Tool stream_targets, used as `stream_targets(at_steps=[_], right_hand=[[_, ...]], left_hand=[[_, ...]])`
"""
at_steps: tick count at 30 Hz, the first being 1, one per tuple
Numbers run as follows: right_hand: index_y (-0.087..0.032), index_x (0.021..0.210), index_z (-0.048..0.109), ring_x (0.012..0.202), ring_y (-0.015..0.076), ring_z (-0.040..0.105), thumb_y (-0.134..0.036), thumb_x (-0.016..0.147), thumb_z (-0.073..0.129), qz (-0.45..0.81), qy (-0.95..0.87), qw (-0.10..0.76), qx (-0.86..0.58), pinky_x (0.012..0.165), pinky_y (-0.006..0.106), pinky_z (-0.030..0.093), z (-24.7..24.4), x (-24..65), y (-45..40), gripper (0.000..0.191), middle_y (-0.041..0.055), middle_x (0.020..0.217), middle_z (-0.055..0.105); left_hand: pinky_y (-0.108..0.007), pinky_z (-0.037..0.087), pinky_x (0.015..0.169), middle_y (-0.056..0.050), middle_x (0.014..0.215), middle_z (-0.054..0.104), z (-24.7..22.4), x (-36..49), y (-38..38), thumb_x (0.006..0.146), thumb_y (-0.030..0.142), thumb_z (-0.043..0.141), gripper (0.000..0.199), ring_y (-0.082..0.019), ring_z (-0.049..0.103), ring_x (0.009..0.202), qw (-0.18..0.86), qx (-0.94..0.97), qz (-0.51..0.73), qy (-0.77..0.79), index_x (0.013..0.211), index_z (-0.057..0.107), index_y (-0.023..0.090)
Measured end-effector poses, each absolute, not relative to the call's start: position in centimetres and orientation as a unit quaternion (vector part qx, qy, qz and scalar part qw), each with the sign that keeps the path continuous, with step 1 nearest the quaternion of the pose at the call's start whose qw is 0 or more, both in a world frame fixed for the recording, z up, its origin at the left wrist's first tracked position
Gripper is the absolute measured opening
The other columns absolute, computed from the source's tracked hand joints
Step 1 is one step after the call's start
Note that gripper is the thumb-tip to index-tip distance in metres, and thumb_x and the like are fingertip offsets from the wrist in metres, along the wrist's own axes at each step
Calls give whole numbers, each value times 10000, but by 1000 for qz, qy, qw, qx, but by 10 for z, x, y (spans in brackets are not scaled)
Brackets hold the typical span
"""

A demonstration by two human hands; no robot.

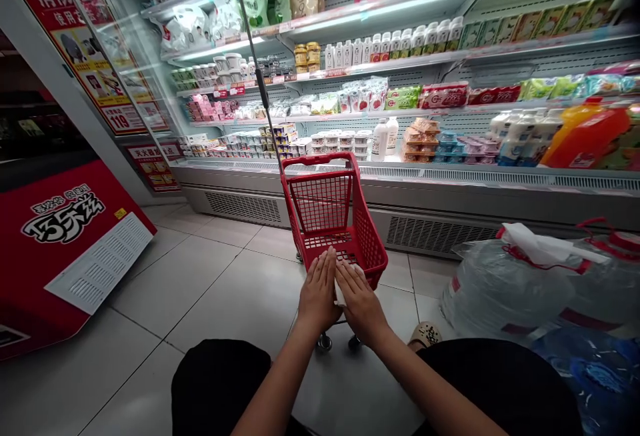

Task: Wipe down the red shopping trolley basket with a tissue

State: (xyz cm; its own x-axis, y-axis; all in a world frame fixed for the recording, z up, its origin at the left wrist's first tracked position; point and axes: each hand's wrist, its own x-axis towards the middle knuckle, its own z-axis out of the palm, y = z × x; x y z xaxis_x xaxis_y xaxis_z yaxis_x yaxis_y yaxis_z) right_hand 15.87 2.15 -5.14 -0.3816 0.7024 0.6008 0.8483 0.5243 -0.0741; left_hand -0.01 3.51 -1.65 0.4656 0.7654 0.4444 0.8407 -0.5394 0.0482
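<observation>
— What's sitting in that little red basket [334, 213] on wheels?

— Nothing that I'm seeing from here. It's a plastic mesh trolley basket with a long handle pole [253, 56] slanting up out of it, and through the grid the inside is looking bare. It's standing on the pale glossy floor tiles [210, 276], just in front of the chilled shelving [400, 89].

— And the hands?

— Both are reaching to the near rim of the basket. The left hand [319, 289] is lying flat, fingers straight and together, gripping nothing. The right hand [361, 303] is flat as well, fingers stretched out, pressing on a white cloth [341, 293] that's showing between the two hands, right at the basket's near edge. Neither hand is curling round it; whether the left is touching the cloth I can't tell.

— What's filling the shelves?

— Rows of white bottles [395, 46], small yoghurt cups, soft pouches, and orange juice bottles [583, 133] off to the right. Beside the person's right side, large clear water jugs [500, 289] wrapped in crinkly plastic are sitting on the floor. On the left a red freezer cabinet [55, 243] is standing.
</observation>
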Motion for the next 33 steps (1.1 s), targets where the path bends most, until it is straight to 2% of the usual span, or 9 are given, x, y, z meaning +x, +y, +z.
stream_targets(at_steps=[2, 5, 7, 12, 17, 21, 25, 29, 33], right_hand=[[-120, 1684, 40, 1589, 239, 246, -38, 799, 445, -135, -821, 296, -469, 1285, 477, 290, -53, 161, 21, 977, 97, 1708, 307], [-141, 1687, 64, 1584, 226, 259, -20, 789, 427, -136, -827, 284, -466, 1296, 469, 266, -51, 180, 17, 976, 79, 1706, 317], [-166, 1690, 82, 1585, 214, 255, -22, 806, 414, -130, -828, 273, -473, 1306, 471, 237, -48, 197, 16, 955, 58, 1706, 321], [-215, 1695, 104, 1580, 213, 274, -74, 885, 402, -113, -809, 275, -506, 1315, 509, 184, -48, 230, 20, 874, 40, 1691, 358], [-197, 1695, 10, 1603, 247, 196, -80, 890, 383, -101, -758, 310, -565, 1293, 537, 249, -55, 222, 20, 895, 65, 1735, 247], [-163, 1690, -21, 1614, 266, 139, -73, 878, 396, -95, -767, 302, -558, 1300, 542, 235, -57, 201, 11, 917, 89, 1754, 172], [-165, 1688, -42, 1608, 264, 175, -75, 906, 371, -100, -775, 310, -542, 1294, 540, 246, -53, 201, 1, 889, 94, 1746, 206], [-229, 1697, 6, 1588, 236, 252, -61, 924, 349, -119, -780, 295, -539, 1314, 522, 168, -51, 226, -8, 862, 38, 1706, 331], [-250, 1697, 6, 1577, 245, 283, -84, 927, 367, -130, -770, 288, -554, 1315, 529, 136, -58, 254, -5, 867, 27, 1700, 346]], left_hand=[[-487, 238, 1310, -120, 1757, 121, -18, 8, 31, 748, 211, 681, 1232, -276, 145, 1624, 81, -856, -218, -461, 1657, -145, 115], [-468, 226, 1311, -90, 1756, 144, -12, 8, 36, 852, 273, 643, 1108, -258, 156, 1622, 88, -881, -207, -415, 1675, -91, 168], [-455, 204, 1317, -74, 1755, 157, -3, -2, 49, 913, 385, 643, 1046, -250, 158, 1622, 99, -889, -196, -401, 1684, -39, 201], [-439, 195, 1318, -79, 1745, 211, 17, -24, 90, 879, 675, 672, 1128, -242, 222, 1608, 93, -910, -156, -373, 1688, 15, 240], [-457, 221, 1312, -83, 1710, 321, 6, -1, 95, 932, 610, 645, 1007, -247, 332, 1561, 109, -897, -180, -390, 1687, 83, 252], [-456, 232, 1313, -70, 1729, 273, -7, 30, 81, 950, 477, 651, 951, -255, 303, 1572, 129, -869, -202, -433, 1688, 99, 244], [-467, 237, 1310, -73, 1739, 240, -19, 57, 65, 997, 344, 538, 857, -249, 296, 1578, 142, -838, -231, -473, 1692, 50, 223], [-476, 233, 1312, -58, 1754, 172, -17, 60, 59, 986, 463, 571, 926, -265, 266, 1591, 134, -856, -231, -443, 1693, 18, 235], [-533, 178, 1321, -25, 1757, 152, 5, 29, 80, 955, 643, 573, 923, -302, 185, 1614, 143, -863, -214, -435, 1688, 119, 311]])
